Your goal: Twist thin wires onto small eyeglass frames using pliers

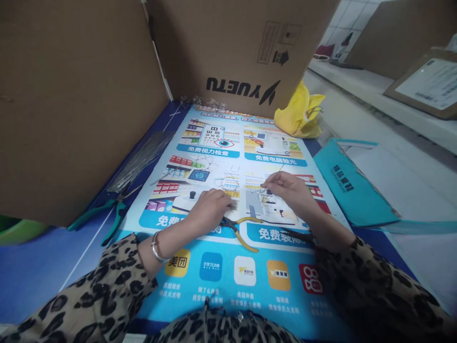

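My right hand [291, 190] pinches a thin wire [281, 168] between thumb and fingertips, over the printed poster. Closed and resting low on the poster, my left hand [212, 208] has its fingertips turned away, so what they hold cannot be made out. Just beside its fingers lie small pliers with yellow handles [246, 245]. Several bent wire pieces [228, 178] are scattered on the poster between and beyond my hands. A dark tool handle [298, 235] shows partly under my right wrist.
Teal-handled cutters [116, 209] lie at the left beside a bundle of straight wires [143, 155]. Tall cardboard panels [232, 47] stand behind and left. Tangled wire bits [210, 103] sit at the back, with a yellow bag [298, 114] and a teal box flap [352, 186] on the right.
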Action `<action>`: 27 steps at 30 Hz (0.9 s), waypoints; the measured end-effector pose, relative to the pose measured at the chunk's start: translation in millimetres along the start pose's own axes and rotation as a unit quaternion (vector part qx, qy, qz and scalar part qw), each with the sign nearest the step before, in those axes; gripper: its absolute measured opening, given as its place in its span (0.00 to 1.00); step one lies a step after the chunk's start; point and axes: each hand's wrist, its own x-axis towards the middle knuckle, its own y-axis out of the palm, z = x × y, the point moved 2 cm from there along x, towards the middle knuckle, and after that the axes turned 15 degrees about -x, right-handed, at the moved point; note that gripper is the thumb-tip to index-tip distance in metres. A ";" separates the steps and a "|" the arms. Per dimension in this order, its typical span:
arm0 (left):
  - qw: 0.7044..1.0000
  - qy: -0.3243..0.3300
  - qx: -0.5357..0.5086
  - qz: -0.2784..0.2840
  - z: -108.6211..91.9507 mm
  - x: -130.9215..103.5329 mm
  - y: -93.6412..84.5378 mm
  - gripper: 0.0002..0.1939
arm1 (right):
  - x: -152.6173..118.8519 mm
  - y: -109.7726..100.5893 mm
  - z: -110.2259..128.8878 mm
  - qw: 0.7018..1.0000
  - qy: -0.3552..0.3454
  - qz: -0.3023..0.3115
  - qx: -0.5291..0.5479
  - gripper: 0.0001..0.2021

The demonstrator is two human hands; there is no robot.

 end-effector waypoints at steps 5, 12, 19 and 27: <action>1.000 -0.002 0.009 0.001 -1.8 -1.3 -0.9 0.12 | 6.2 -0.5 1.9 0.997 0.002 -0.003 -0.077 0.11; 1.000 0.016 0.003 -0.012 -1.0 -4.3 -1.0 0.11 | 7.7 -8.0 8.6 0.998 -0.021 -0.013 -0.062 0.10; 0.999 0.025 0.002 -0.031 -0.5 -5.4 -1.4 0.11 | 10.3 3.6 10.1 0.995 0.009 0.004 -0.102 0.11; 0.998 0.042 -0.018 -0.050 -2.2 -5.8 -1.7 0.11 | 26.8 -3.5 13.1 0.999 0.002 -0.026 -0.046 0.10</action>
